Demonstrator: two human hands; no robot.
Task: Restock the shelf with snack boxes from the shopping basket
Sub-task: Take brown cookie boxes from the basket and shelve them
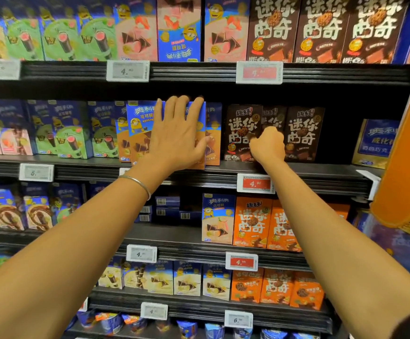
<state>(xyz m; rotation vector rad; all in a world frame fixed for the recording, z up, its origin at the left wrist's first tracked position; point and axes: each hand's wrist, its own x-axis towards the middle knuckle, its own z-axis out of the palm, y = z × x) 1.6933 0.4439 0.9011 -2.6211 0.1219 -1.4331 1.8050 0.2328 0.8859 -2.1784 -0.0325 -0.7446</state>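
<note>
1. A blue-and-orange snack box (139,133) stands upright at the front edge of the middle shelf (321,178), in a short row of like boxes, tilted slightly out of line with its neighbours.
2. The left hand (177,138) lies flat against the fronts of these boxes, palm to the cardboard. Its fingers (172,108) are straight and a little spread, their tips reaching over the boxes' top edge. The thumb rests lower on the right. The arm is stretched out from the lower left, with a thin metal bangle (138,183) at the wrist.
3. The right hand (268,145) is held against a dark brown cookie box (239,126) just right of the blue-and-orange row. Its fingers are curled in, knuckles toward the camera. I cannot tell whether they pinch the box or only press on it. This arm reaches in from the lower right.
4. Two more dark brown boxes (304,133) stand upright beside that one, filling the same section of shelf.
5. To the left on the same shelf stand green-fronted boxes (72,140), then pink ones at the far left.
6. A red price tag (255,183) is clipped to the shelf edge under the brown boxes.
7. The shelf below holds orange cookie boxes (251,223), and beside them one blue-and-peach box (217,218).
</note>
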